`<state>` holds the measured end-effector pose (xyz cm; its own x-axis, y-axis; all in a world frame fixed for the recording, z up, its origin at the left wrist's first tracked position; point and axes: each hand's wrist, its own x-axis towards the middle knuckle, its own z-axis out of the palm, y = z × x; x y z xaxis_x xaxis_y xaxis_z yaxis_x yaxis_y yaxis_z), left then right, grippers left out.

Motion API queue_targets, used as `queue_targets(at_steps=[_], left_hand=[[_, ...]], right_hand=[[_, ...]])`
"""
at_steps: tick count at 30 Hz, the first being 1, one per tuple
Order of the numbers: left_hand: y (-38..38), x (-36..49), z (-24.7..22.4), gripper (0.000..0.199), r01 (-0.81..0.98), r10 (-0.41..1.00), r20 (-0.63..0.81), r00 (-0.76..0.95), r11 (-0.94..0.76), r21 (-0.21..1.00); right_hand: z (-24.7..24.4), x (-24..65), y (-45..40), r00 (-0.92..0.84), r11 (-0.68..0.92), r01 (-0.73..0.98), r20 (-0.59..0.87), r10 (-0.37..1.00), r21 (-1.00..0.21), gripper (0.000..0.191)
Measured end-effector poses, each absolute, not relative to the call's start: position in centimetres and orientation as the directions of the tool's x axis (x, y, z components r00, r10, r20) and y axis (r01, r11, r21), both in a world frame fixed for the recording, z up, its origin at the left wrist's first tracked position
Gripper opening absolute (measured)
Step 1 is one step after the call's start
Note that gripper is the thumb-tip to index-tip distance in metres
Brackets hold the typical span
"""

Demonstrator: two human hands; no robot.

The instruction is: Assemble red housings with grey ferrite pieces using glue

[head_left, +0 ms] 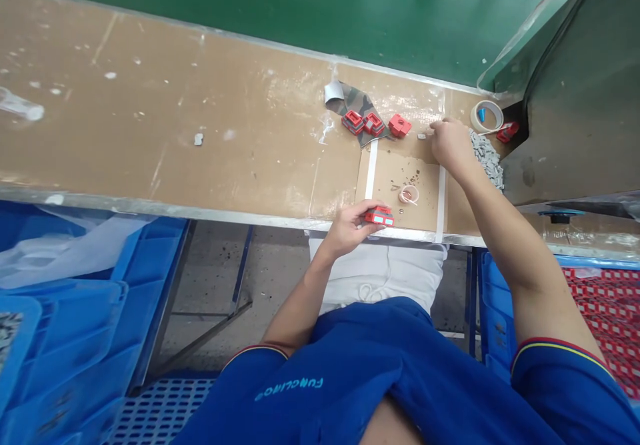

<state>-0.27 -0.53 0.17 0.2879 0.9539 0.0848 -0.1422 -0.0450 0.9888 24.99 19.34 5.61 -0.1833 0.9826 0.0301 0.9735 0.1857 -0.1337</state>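
Here's the red piece [379, 216], up at the near edge of the table [260, 145], two pale rectangles showing on the side toward the camera, and the left hand [349, 228] has it pinched between thumb and fingers! Just beyond it sits a small clear cup [409, 195] with something coppery inside, and dark crumbs are scattered over the brown board around it. Two white strips run away from the edge, the left strip [371, 169] and the right strip [441, 198], one on either side of the cup. Farther up, three red blocks line up: the left block [353, 122] and the middle block [373, 124] on a camouflage sheet [361, 101] (one corner curls up pale), the right block [400, 125] at its edge. And over to the right, the right hand [450, 143] reaches out with bent fingers, fingertips near a tiny pale part [421, 136]; whether anything is in its grasp, I cannot tell. Beside that wrist lies a heap of grey parts [487, 158], with a tape roll [493, 117] above it, a blue thing [481, 115] in its ring, and a red item [507, 131] close by. Out wide now: blue crates [70, 345] stand at the left, and below the table on the right, another crate [495, 298] holds rows of red-and-white pieces [605, 311]!
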Motion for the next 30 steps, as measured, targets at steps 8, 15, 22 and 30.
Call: queue_targets(at_steps=[8, 15, 22, 30], left_hand=[[-0.2, -0.2, -0.1, 0.039, -0.183, 0.958, 0.086, 0.274, -0.036, 0.982], [-0.5, -0.2, -0.3, 0.041, -0.206, 0.964, 0.074, 0.254, -0.021, 0.978], [-0.6, -0.2, -0.2, 0.04, -0.19, 0.964, 0.077, 0.255, -0.028, 0.981], [-2.1, -0.1, 0.4, 0.041, -0.337, 0.969, 0.162, 0.186, -0.092, 0.937]], right_hand=[[5.5, 24.0, 20.0, -0.231, 0.219, 0.94, -0.018, 0.973, -0.263, 0.025], [5.0, 21.3, 18.5, -0.282, 0.278, 0.95, -0.007, 0.959, -0.14, 0.037], [4.5, 21.5, 19.0, -0.251, 0.245, 0.95, -0.005, 0.968, -0.192, 0.024], [3.7, 23.1, 19.7, -0.113, 0.117, 0.961, 0.031, 0.993, -0.251, 0.03]])
